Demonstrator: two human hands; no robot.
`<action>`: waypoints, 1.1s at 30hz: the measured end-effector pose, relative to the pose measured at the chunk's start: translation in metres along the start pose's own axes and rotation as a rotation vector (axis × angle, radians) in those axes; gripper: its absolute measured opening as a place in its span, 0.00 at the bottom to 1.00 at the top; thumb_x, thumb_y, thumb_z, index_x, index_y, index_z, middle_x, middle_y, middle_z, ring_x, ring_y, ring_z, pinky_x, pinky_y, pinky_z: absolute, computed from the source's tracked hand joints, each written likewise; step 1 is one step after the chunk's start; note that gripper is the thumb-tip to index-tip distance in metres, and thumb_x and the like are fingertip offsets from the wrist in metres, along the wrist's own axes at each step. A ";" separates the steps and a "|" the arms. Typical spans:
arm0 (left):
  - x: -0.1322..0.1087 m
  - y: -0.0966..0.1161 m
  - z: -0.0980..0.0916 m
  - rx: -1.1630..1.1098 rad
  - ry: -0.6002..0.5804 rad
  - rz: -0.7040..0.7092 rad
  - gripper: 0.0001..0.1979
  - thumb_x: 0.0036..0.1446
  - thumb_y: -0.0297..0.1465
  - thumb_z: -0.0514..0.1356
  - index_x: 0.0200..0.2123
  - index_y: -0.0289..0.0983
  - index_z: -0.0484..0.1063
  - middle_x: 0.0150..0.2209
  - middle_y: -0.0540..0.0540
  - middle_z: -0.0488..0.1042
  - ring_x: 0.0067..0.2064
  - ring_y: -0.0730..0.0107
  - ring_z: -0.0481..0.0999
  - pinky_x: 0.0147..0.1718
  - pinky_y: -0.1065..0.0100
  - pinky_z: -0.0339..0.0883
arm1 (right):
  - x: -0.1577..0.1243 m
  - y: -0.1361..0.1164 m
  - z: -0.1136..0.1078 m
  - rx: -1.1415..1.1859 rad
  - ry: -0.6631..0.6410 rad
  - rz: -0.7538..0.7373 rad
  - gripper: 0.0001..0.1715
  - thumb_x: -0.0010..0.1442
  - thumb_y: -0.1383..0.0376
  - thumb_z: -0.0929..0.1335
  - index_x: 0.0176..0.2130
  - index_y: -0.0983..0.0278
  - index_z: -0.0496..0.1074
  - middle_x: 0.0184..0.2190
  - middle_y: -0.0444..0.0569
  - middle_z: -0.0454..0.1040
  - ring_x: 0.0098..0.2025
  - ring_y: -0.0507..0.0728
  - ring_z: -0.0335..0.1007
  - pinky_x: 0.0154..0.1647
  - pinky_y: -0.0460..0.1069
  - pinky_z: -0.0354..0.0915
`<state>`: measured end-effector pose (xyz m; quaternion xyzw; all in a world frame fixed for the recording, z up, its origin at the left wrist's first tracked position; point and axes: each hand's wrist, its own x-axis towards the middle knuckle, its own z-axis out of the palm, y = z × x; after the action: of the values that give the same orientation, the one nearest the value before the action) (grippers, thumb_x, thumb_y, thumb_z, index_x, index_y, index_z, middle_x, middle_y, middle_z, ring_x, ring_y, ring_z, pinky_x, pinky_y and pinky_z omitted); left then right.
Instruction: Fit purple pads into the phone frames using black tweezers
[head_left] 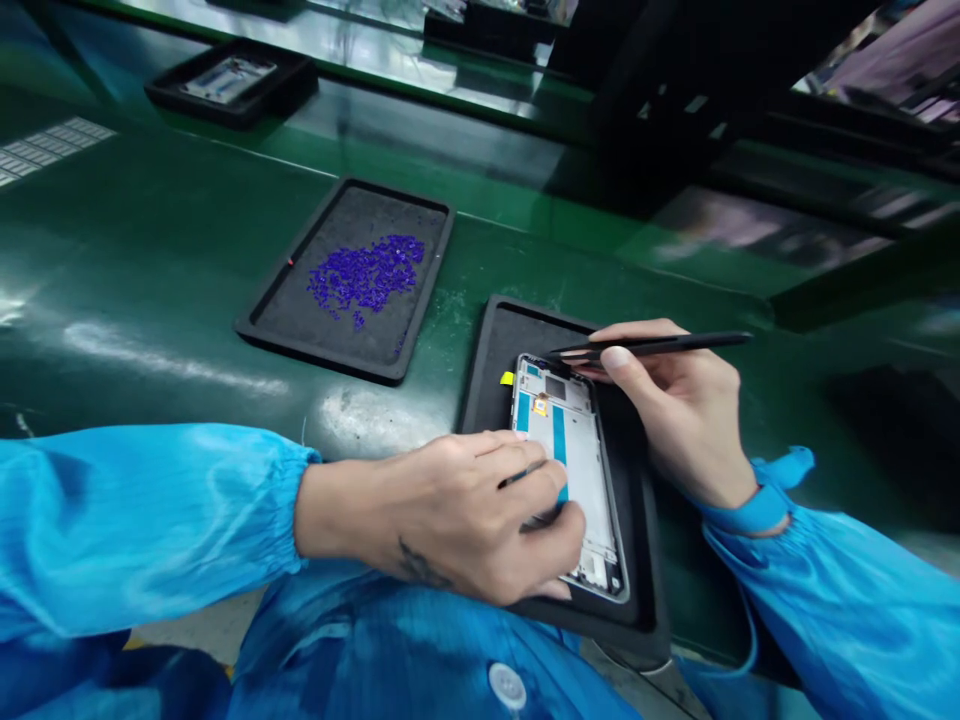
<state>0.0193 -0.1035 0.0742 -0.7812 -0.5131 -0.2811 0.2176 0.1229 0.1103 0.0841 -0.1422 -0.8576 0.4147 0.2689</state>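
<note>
A silver phone frame (pixel 589 470) with blue strips lies in a black tray (pixel 495 350) at the table's front edge. My left hand (pixel 472 510) is closed over the frame's left side, its fingers curled on the edge and surface. Black tweezers (pixel 675 343) are pinched in my right hand (pixel 682 400), held nearly level. Their tips reach the top end of the frame; whether they grip a part there is too small to tell. A small gold-coloured piece (pixel 540 404) sits on the frame's upper part, and a yellow tab (pixel 508 379) sticks out at its left edge.
Left of the frame, another black tray (pixel 277 345) holds a heap of tiny purple parts (pixel 367 275). Farther back on the green table (pixel 172 230), a third tray (pixel 281 95) contains another phone frame (pixel 229 78). A blue wrist strap (pixel 750 512) with a cord encircles my right wrist.
</note>
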 end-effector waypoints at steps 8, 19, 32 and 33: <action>0.003 0.006 -0.002 -0.147 -0.406 -0.141 0.19 0.64 0.42 0.61 0.52 0.37 0.72 0.54 0.42 0.72 0.52 0.56 0.72 0.44 0.58 0.71 | 0.001 0.008 0.001 0.101 0.012 0.031 0.05 0.63 0.58 0.72 0.40 0.55 0.77 0.38 0.44 0.80 0.39 0.59 0.82 0.43 0.54 0.80; -0.005 0.000 0.012 -0.300 -0.268 -0.154 0.20 0.70 0.44 0.53 0.53 0.37 0.72 0.55 0.41 0.71 0.54 0.57 0.68 0.49 0.57 0.63 | 0.002 0.012 0.003 0.223 0.026 0.066 0.12 0.63 0.55 0.73 0.42 0.59 0.76 0.36 0.46 0.80 0.41 0.59 0.82 0.43 0.53 0.80; -0.001 0.002 0.002 -0.210 0.024 0.081 0.12 0.65 0.23 0.54 0.30 0.34 0.72 0.26 0.49 0.65 0.28 0.69 0.61 0.25 0.64 0.51 | 0.001 0.014 0.003 0.223 0.051 0.075 0.17 0.63 0.52 0.72 0.44 0.62 0.73 0.37 0.48 0.79 0.43 0.60 0.81 0.44 0.55 0.80; -0.001 0.003 0.002 -0.219 0.029 0.107 0.11 0.65 0.23 0.55 0.29 0.34 0.72 0.26 0.50 0.64 0.27 0.69 0.60 0.24 0.64 0.50 | 0.001 0.015 0.002 0.231 0.047 0.076 0.17 0.63 0.52 0.72 0.43 0.62 0.73 0.37 0.48 0.79 0.43 0.60 0.81 0.43 0.55 0.80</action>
<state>0.0221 -0.1044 0.0716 -0.8224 -0.4338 -0.3348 0.1529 0.1210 0.1183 0.0718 -0.1524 -0.7915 0.5172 0.2877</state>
